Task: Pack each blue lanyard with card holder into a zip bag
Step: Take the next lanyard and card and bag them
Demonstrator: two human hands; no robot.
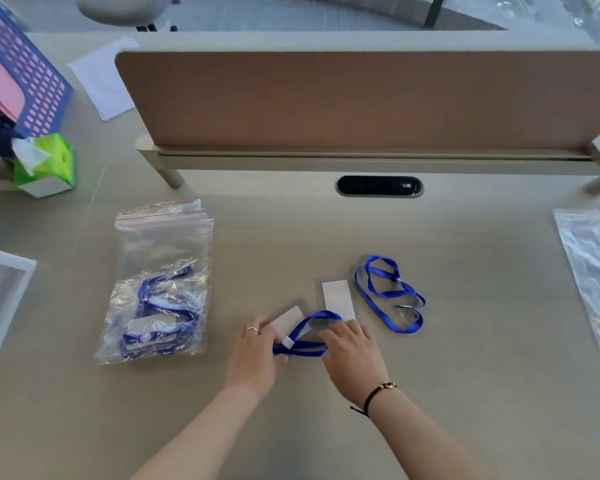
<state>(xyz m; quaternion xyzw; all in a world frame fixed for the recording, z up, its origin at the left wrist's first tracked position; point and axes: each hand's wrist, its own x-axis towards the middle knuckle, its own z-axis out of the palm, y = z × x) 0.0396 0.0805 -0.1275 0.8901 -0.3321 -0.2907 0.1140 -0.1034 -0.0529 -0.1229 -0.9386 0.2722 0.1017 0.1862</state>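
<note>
Near the front of the surface (465, 358) a lanyard (300, 341) is being gathered beside its card holder (286, 320). Trouble can be foreseen: if the loop is let slack, it could spring open, or get snagged on the second lanyard (388, 292) close by. The strap is pinched by the left hand (253, 355), fingers curled. The strap is pressed down by the right hand (352, 355), fingers loosely bent. Packed bags (160, 282) are stacked to the left.

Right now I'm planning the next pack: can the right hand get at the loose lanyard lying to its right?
Probably yes. The loose lanyard lies on bare desk just beyond the right hand, nothing between them. That hand is busy folding the other lanyard with the left hand.
</note>
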